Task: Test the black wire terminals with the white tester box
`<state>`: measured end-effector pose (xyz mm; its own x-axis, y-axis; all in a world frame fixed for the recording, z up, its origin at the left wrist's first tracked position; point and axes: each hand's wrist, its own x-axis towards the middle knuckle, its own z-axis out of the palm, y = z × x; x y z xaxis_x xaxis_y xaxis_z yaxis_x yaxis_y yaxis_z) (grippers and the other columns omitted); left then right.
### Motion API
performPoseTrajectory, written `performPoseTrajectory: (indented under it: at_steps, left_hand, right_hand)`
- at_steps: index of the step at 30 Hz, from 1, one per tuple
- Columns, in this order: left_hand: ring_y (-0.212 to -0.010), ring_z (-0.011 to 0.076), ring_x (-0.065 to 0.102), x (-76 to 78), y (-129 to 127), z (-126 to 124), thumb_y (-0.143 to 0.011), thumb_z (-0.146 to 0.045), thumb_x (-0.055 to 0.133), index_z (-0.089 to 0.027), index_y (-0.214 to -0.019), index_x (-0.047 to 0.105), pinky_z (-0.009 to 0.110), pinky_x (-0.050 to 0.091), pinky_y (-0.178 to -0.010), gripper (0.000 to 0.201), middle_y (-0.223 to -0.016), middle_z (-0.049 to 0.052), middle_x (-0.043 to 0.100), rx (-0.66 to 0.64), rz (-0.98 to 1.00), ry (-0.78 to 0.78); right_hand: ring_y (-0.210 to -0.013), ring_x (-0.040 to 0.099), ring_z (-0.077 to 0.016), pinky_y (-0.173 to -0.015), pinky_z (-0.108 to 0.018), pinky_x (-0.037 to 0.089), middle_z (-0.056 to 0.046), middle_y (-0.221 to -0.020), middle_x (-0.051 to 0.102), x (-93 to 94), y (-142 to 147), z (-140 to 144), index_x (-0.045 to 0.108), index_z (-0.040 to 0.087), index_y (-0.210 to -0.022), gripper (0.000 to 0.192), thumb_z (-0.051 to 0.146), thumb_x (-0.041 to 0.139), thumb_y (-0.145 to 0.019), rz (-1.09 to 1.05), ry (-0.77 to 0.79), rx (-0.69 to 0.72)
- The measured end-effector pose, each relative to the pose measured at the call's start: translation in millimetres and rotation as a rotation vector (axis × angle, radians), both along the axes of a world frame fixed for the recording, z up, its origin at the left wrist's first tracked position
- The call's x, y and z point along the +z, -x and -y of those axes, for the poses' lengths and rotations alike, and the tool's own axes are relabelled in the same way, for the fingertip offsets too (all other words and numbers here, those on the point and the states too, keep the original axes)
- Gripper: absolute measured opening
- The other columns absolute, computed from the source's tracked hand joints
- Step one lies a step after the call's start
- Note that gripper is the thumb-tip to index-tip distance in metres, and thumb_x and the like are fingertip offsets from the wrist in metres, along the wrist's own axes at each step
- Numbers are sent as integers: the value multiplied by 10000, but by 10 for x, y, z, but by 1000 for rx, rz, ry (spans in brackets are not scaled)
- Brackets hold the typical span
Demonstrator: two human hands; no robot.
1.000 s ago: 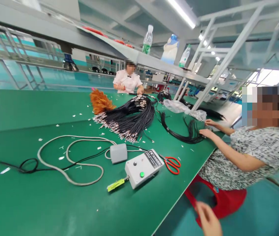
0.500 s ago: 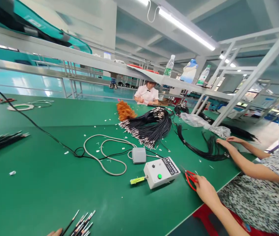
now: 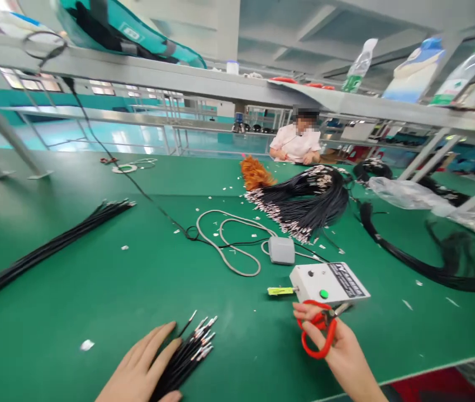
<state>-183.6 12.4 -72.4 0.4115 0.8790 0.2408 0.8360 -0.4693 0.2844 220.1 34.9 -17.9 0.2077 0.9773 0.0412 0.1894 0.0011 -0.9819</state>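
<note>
Head view | left hand (image 3: 139,368) curled around bundle of black wires (image 3: 187,354), long axis slanting up-right, metal-tipped ends away from the person, lying on green mat (image 3: 74,290) | right hand (image 3: 340,349) fingers through red-handled scissors (image 3: 319,332), blades toward white control box (image 3: 329,282)
</note>
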Motion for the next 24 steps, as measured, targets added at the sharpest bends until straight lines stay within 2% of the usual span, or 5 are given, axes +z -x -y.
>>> performPoseTrajectory:
  at_steps: [7, 13, 16, 19, 24]
  left_hand:
    - [-1053, 274, 648, 444, -180, 88, -960, -427, 459, -317, -1197, 622, 405, 557, -910, 307, -1169, 65, 680, 237, 151, 140]
    - [-900, 283, 640, 561, -470, -299, -893, -271, 523, -221, -977, 634, 435, 531, -813, 148, -974, 92, 670, 296, 241, 215]
    - [-785, 257, 605, 636, -569, -418, -854, -219, 499, -215, -790, 567, 398, 499, -728, 94, -822, 64, 627, 325, 355, 294]
    - [-565, 164, 498, 826, -585, -369, -898, -302, 463, -224, -793, 500, 274, 428, -544, 136, -648, -24, 517, 333, 707, 524]
    - [-525, 107, 394, 1144, -546, -141, -916, -410, 515, -189, -947, 615, 202, 322, -478, 245, -617, -54, 458, 333, 1033, 682]
  right_hand:
    - [-1267, 548, -347, -1145, -530, 333, -153, -1285, 654, -195, -115, -233, 657, 206, -988, 415, 564, 657, -779, 301, -40, -67]
    - [-1132, 629, -332, -1042, -456, 464, -119, -1122, 721, -83, 19, -186, 671, 211, -957, 433, 581, 680, -734, 304, -76, -234]
    - [-811, 703, -258, -716, -309, 579, -72, -876, 742, 54, 374, -75, 689, 210, -928, 442, 566, 753, -675, 178, 58, -141]
    - [-584, 596, -149, -568, -244, 514, 5, -686, 654, 252, 877, -22, 647, 217, -831, 377, 541, 777, -689, -101, 216, 5]
    - [-581, 524, -89, -579, -217, 457, -12, -811, 702, 602, 1587, -184, 605, 198, -771, 363, 460, 837, -675, -476, 250, 341]
